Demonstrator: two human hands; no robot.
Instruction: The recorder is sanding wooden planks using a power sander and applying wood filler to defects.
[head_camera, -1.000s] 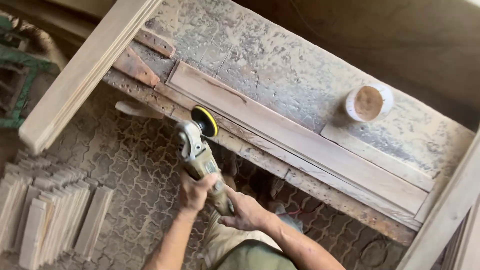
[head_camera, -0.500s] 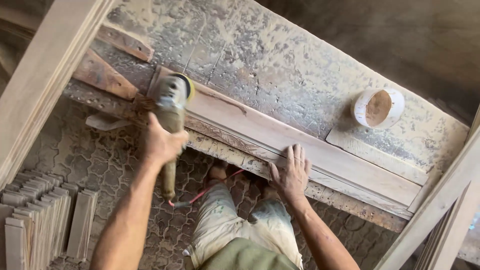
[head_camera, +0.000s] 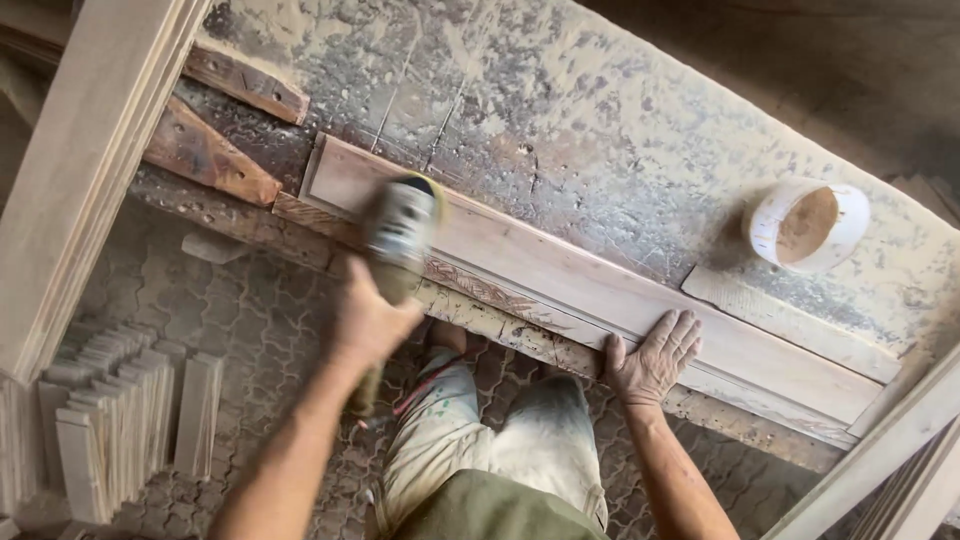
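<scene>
The left hand (head_camera: 368, 318) has a clenched grip on the blurred angle sander (head_camera: 400, 232), its disc on the long moulded board (head_camera: 560, 270) lying along the dusty surface (head_camera: 620, 130). The right hand (head_camera: 652, 358), released and flat, pins the board's near edge. Sanding well likely means keeping the disc flat, light pressure, steady passes.

Warm, even daylight falls on the dusty desk (head_camera: 620, 130), brightest at its middle and dimmer toward the upper right corner. The cup (head_camera: 808, 226) casts a soft shadow to its left. The sander (head_camera: 400, 235) and left hand (head_camera: 368, 318) are motion-blurred; the right hand (head_camera: 655, 358) and the floor are sharp. Edges bow slightly.
</scene>
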